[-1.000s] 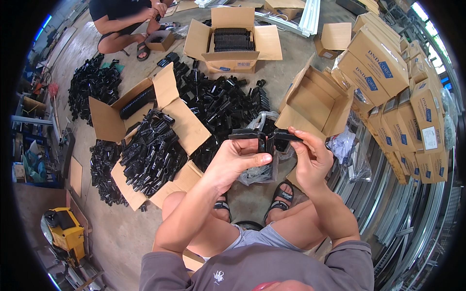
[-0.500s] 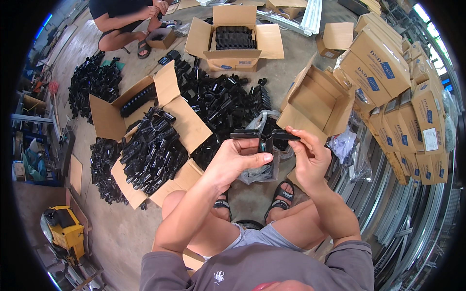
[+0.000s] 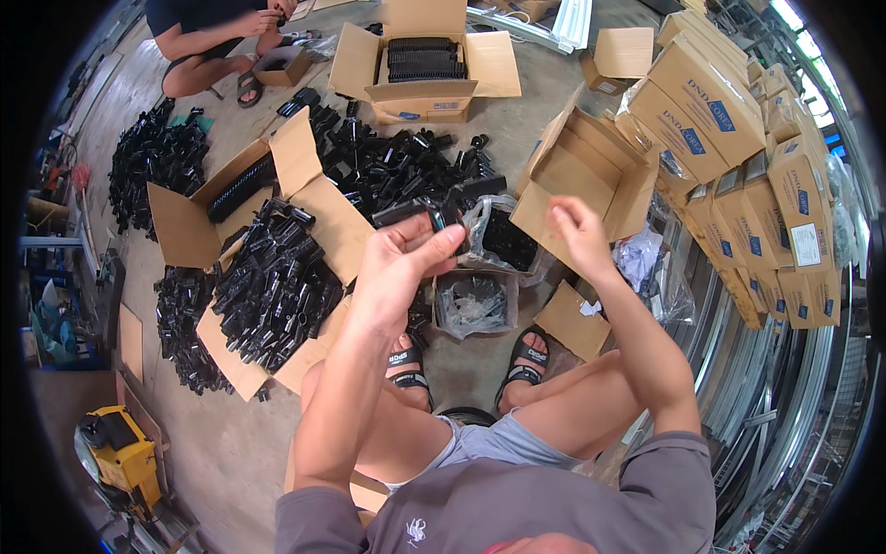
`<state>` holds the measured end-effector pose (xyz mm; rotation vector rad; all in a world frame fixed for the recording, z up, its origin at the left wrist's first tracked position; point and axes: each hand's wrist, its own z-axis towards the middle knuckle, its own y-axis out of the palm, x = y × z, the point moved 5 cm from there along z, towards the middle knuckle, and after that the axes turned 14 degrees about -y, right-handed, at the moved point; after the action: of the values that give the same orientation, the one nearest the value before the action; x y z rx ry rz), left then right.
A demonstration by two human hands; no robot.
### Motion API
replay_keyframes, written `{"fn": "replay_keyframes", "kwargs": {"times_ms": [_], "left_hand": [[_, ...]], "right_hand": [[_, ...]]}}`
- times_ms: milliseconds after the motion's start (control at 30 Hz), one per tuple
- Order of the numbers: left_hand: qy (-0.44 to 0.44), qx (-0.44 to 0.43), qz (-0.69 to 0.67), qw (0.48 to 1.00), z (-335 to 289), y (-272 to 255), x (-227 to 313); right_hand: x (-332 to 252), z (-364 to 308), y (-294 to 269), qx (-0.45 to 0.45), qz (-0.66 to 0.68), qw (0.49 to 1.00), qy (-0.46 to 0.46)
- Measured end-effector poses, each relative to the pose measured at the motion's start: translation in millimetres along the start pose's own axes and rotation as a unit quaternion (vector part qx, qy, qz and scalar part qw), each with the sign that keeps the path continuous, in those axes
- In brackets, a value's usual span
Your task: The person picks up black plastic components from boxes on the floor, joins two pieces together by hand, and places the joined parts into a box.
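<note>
My left hand point(image 3: 401, 263) is closed around a black T-shaped connector piece point(image 3: 452, 214), held up between thumb and fingers, with one arm pointing left and one pointing up to the right. My right hand point(image 3: 583, 238) is apart from it, to the right, in front of an open cardboard box point(image 3: 581, 171). Its fingers are curled together, and anything between them is too small to make out. Below the connector, a plastic-lined box point(image 3: 475, 305) stands just beyond my feet. Behind that is a clear bag point(image 3: 508, 235) with small dark parts in it.
Black parts lie in heaps point(image 3: 397, 171) and spill over an open carton point(image 3: 346, 222) at left. Another carton point(image 3: 425, 97) holds stacked black pieces. Taped boxes point(image 3: 706, 106) and metal profiles point(image 3: 738, 397) line the right. A co-worker point(image 3: 208, 42) squats at far left beside a yellow machine's side point(image 3: 129, 452).
My right hand has let go of the connector's right arm and moved off right and up. My left hand has shifted left, still gripping the connector. The whole view has tilted slightly.
</note>
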<state>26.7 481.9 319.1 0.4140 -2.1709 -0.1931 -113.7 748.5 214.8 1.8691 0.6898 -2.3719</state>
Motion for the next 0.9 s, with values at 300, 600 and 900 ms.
{"fn": "replay_keyframes", "kwargs": {"times_ms": [300, 600, 900], "left_hand": [[0.081, 0.076, 0.036, 0.993, 18.4, -9.7, 5.4], [0.075, 0.096, 0.032, 0.992, 5.1, -4.9, 23.9], [0.124, 0.186, 0.198, 0.954, 4.0, -16.1, 31.3]], "right_hand": [[197.3, -16.5, 100.3, -0.299, -0.388, 0.868, 0.078], [232.1, -30.8, 116.9, -0.221, -0.400, 0.820, 0.345], [225.1, -28.9, 115.3, -0.157, -0.400, 0.823, 0.370]]}}
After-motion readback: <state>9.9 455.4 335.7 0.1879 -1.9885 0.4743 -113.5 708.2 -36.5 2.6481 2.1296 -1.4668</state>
